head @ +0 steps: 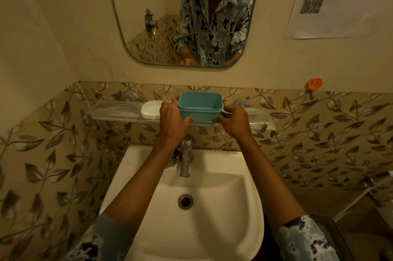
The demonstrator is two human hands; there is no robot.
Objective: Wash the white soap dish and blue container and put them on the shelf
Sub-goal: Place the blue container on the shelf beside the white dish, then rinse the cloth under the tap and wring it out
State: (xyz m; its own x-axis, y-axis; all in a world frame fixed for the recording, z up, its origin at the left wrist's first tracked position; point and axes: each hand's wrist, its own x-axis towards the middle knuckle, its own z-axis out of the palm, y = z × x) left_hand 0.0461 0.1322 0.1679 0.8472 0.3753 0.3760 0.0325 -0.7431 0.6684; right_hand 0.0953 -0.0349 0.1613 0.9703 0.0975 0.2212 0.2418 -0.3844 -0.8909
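Below the outstretched arms are the white sink (212, 229) and its tap (186, 156). The left hand (172, 121) and right hand (232, 121) grip the blue container (201, 107) from either side on the glass shelf (114, 113). The white soap dish (150, 109) sits on the shelf just left of the left hand.

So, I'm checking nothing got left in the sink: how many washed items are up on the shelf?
2. The white soap dish sits on the glass shelf, left of centre. The blue container is beside it to the right, with both hands on it. The sink holds nothing.
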